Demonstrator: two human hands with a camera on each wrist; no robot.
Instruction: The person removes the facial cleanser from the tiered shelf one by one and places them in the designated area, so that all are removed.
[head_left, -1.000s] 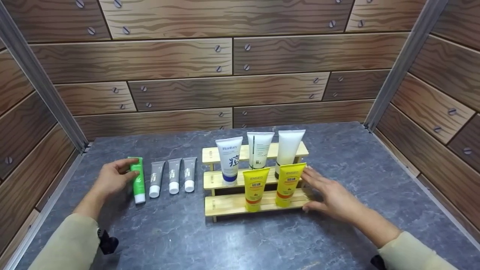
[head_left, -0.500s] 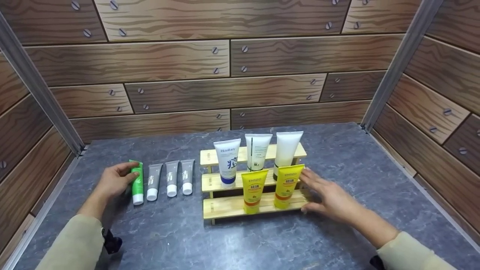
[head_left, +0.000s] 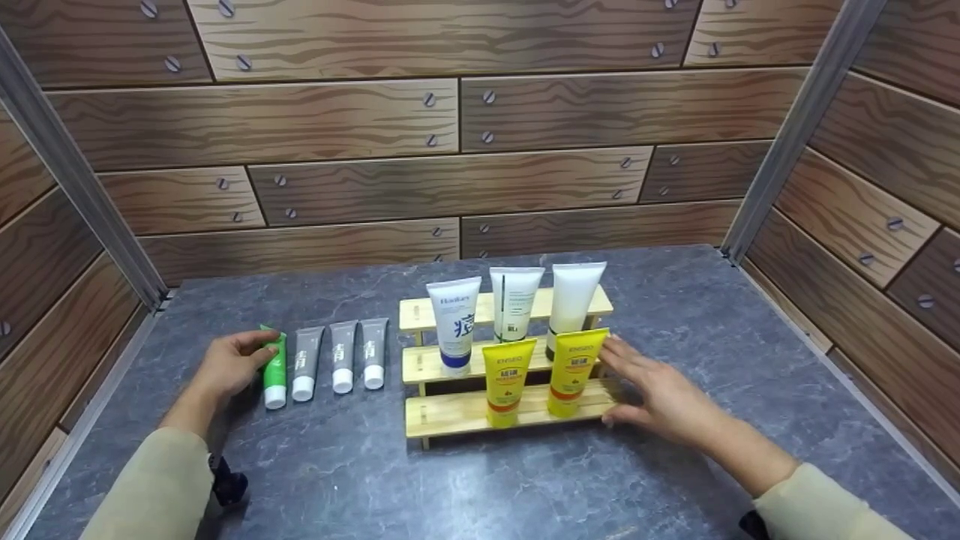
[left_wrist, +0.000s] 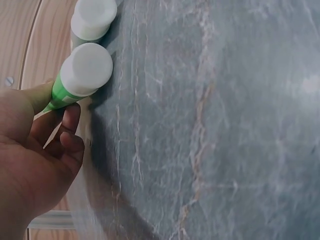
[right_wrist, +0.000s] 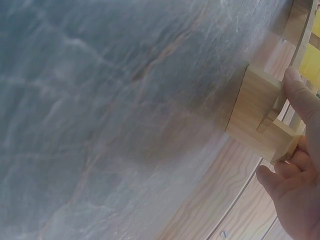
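Observation:
On the left of the head view, my left hand (head_left: 229, 365) pinches a green tube (head_left: 275, 373) near its upper end, thumb on one side and fingers on the other. Its white cap (left_wrist: 92, 67) points toward me. Several grey tubes (head_left: 305, 361) with white caps lie in a row just right of it. My right hand (head_left: 667, 397) grips the right end of a three-tier wooden rack (head_left: 442, 415). In the right wrist view its thumb presses the front tier's end (right_wrist: 257, 90), and the other fingers lie behind the side piece.
Two yellow tubes (head_left: 508, 384) stand on the rack's front tier. Behind them, on the middle tier, are a white-and-blue tube (head_left: 454, 322), a white tube with a dark stripe (head_left: 517, 300) and a plain white tube (head_left: 574, 298). Wood-patterned walls (head_left: 352, 120) enclose the grey marbled table (head_left: 360, 480).
The green tube's upper end has come down slightly with my left hand, level with the grey tubes. The head view has shifted a little. My right hand stays at the rack.

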